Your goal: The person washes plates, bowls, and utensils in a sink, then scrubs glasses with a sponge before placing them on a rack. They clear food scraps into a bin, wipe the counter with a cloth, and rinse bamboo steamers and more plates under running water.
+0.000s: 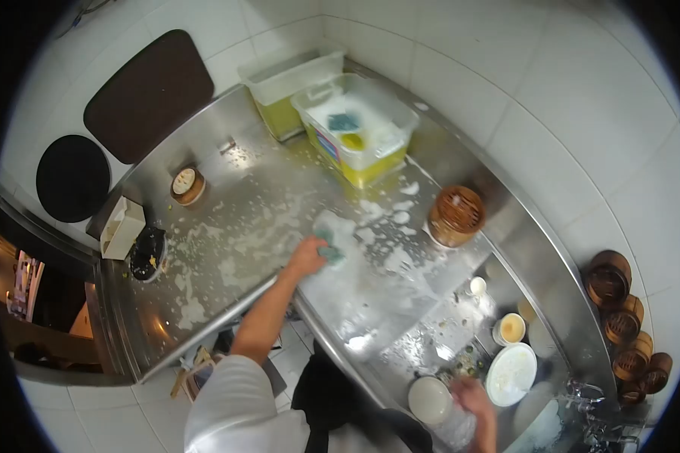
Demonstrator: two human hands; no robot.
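My left hand (307, 257) is closed on a green scouring pad (328, 248), pressing it to the foamy steel counter (227, 241) near the corner. White suds lie around the pad. Low on the right, my right hand (472, 395) is over the sink area, between a white bowl (430, 400) and a white oval plate (511, 374). It is smeared by motion, so its fingers and anything in them cannot be made out. Food scraps (468, 362) lie just above it.
Two plastic tubs stand in the corner; the nearer tub (355, 143) holds suds and yellow liquid. Bamboo steamers (456, 216) sit on the counter, and several more hang on the right wall. A black bowl (148, 254) is at the left, a tap (584, 392) at lower right.
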